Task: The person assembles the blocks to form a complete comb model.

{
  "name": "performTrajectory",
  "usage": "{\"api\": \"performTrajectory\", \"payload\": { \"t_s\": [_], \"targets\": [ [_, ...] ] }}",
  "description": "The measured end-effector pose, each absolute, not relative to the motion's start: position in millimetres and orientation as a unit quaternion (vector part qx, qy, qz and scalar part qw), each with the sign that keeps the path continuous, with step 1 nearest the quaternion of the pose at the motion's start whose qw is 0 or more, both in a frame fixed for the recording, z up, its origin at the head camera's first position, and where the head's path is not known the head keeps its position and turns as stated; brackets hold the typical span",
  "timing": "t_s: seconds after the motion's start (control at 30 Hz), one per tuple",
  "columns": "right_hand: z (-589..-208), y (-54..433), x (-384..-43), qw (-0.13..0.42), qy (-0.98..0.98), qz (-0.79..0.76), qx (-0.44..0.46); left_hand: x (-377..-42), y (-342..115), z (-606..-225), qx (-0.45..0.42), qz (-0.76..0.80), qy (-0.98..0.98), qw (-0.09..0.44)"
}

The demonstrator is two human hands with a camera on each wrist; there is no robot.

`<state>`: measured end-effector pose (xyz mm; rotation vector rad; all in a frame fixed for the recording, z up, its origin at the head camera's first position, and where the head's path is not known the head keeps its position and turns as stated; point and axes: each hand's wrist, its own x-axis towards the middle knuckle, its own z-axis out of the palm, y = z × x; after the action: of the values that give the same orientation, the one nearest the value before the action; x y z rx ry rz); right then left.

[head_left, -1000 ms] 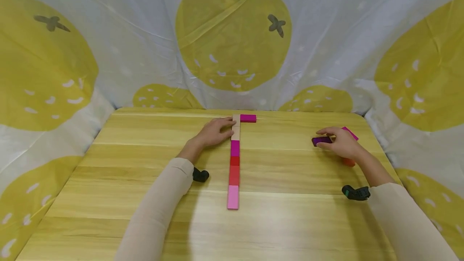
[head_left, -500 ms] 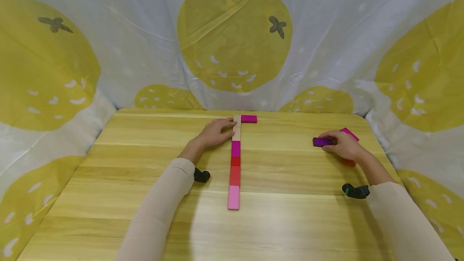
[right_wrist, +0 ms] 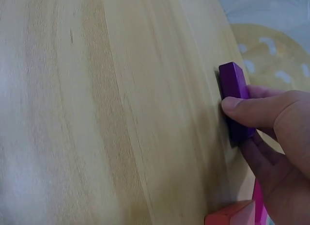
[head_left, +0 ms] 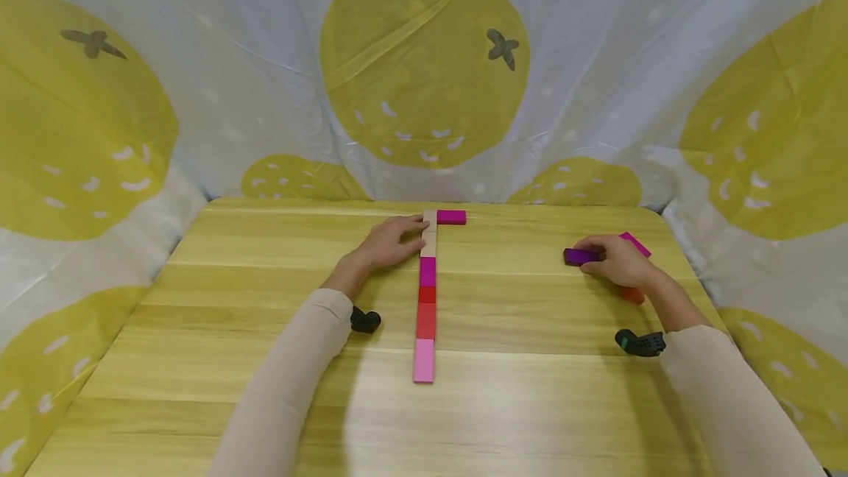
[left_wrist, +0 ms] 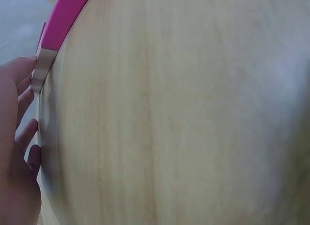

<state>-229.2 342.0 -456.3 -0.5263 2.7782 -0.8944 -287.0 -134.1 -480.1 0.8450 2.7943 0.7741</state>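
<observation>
Between the thumb and fingers of my right hand (head_left: 623,262) a purple block (head_left: 576,257) is pinched, held just over or on the table at the right. The right wrist view shows the thumb (right_wrist: 237,104) across its side. My left hand (head_left: 387,243) rests beside a straight row of blocks, its fingertips touching the pale wood blocks (head_left: 430,243) at the far end. Down the row toward me follow a magenta block (head_left: 427,271), a red one (head_left: 427,294), a coral one (head_left: 426,321) and a pink one (head_left: 424,361).
Another magenta block (head_left: 452,217) sticks out to the right from the row's far end. Near my right hand lie a bright pink block (head_left: 636,244) and an orange-red block (right_wrist: 227,215), both partly hidden. A patterned cloth (head_left: 583,79) hangs behind the wooden table (head_left: 530,403).
My right fingers have closed in on the purple block and now pinch it, shifted very slightly left. My left hand stays at the pale blocks.
</observation>
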Motion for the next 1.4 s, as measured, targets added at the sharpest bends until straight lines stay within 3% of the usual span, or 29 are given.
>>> {"api": "performTrajectory", "payload": {
  "t_s": [0.63,1.4],
  "targets": [
    [-440.5,293.7,-247.8,0.100,0.921,-0.315,-0.208,-288.0,-135.9,-481.0,0.273,0.249,0.927,0.065],
    [-446.9,231.5,-262.2,0.069,0.910,-0.330,-0.242,-288.2,-135.7,-480.3,0.278,0.248,0.926,0.058]
  ]
}}
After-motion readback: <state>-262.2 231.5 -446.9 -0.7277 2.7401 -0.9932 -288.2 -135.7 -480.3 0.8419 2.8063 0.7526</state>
